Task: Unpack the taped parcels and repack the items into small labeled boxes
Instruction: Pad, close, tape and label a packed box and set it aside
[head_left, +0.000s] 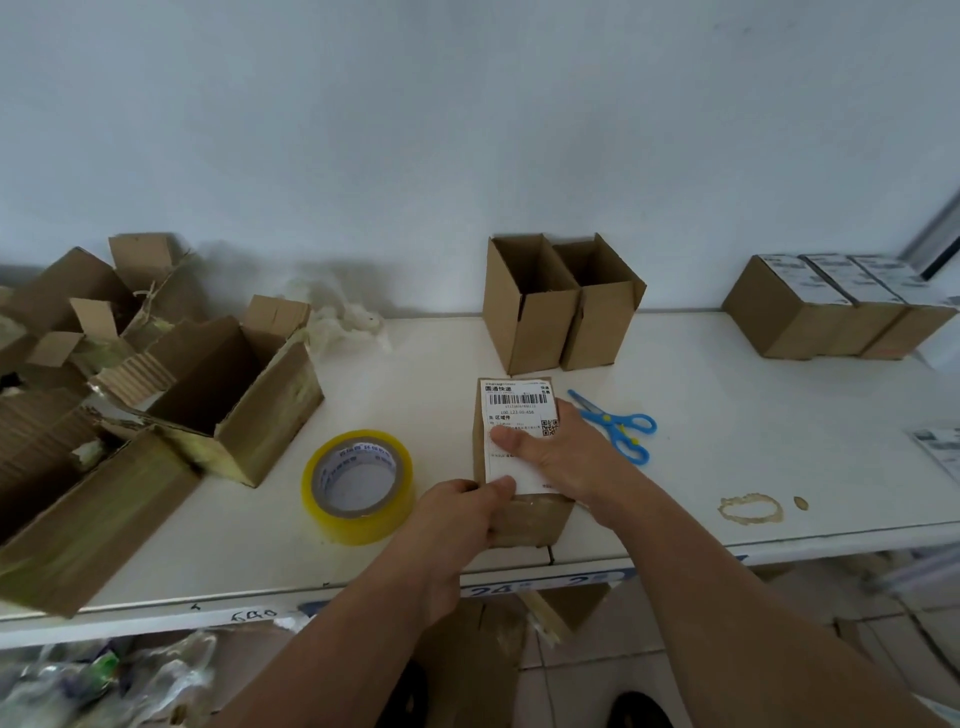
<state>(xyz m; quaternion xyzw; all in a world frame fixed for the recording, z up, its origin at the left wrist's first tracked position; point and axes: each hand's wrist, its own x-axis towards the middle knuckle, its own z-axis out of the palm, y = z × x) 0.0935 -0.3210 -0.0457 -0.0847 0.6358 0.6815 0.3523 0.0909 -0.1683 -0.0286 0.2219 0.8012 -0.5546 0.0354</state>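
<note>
A small brown cardboard box (530, 522) lies closed on the white table near its front edge. A white shipping label (514, 410) with a barcode covers the box's top. My right hand (558, 457) lies flat on the label, thumb pressing its middle. My left hand (467, 512) grips the near left corner of the box, thumb on the label's lower edge. Two open empty small boxes (561, 301) stand upright behind it. Three closed labeled boxes (836, 306) sit in a row at the far right.
A roll of yellow tape (358, 486) lies left of the box. Blue scissors (618, 423) lie to its right. Several torn, opened parcels (171, 384) crowd the left side. More label sheets (940, 441) lie at the right edge. A tape scrap (750, 509) sits near the table's front.
</note>
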